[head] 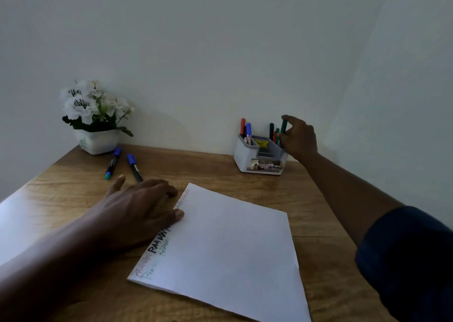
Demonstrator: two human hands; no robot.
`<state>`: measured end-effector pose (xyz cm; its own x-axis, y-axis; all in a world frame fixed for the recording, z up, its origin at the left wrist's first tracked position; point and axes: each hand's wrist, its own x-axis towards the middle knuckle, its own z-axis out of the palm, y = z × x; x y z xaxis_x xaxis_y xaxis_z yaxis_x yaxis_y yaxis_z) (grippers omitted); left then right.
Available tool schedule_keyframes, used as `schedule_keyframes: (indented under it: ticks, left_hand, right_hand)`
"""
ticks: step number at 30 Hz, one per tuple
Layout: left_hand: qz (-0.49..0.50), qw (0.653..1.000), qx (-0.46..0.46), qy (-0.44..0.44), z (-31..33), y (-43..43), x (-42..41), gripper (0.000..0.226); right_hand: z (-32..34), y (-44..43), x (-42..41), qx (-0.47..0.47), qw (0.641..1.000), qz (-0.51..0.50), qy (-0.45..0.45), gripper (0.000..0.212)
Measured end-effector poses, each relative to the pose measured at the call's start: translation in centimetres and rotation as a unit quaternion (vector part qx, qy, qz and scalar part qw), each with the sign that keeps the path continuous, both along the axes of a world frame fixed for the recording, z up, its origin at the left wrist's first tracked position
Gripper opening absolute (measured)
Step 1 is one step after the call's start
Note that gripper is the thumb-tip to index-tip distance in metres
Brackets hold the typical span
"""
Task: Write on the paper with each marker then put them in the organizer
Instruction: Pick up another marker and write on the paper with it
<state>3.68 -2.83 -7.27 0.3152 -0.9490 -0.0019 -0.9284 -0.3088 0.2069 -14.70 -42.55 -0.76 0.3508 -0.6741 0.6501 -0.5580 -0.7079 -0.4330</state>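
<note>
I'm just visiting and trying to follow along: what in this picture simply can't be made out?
Head view throughout:
- Writing along the white paper sheet's left edge: partly covered by the left hand; pale lines too faint.
- Blue-capped black marker nearer the paper: lower end behind the left hand.
- Green marker: lower part hidden by the right hand and the grey plastic organizer.
- Organizer's stickers: too small to read.

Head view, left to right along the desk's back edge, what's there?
White flower pot, blue-capped marker with a teal end, second blue-capped marker, grey plastic organizer, right hand pinching a green marker.
</note>
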Motion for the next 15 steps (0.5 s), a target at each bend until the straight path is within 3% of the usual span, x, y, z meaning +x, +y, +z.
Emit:
schedule_keyframes:
  ticks: [5, 10, 15]
  left_hand:
    - [-0.002, 1.000, -0.008, 0.006, 0.1, 0.1, 0.0, 0.131]
    - [-0.004, 1.000, -0.008, 0.011, 0.1, 0.0, -0.1, 0.130]
    - [-0.001, 1.000, -0.006, 0.012, 0.3, 0.2, -0.4, 0.134]
  right_hand:
    - [-1.0, -0.6, 0.2, 0.040, 0.998, -0.010, 0.046, 0.059]
    - [0.1, -0.6, 0.2, 0.045, 0.981, -0.011, 0.189, 0.068]
    - [0.8, 1.1, -1.1, 0.036, 0.992, -0.009, 0.120, 0.087]
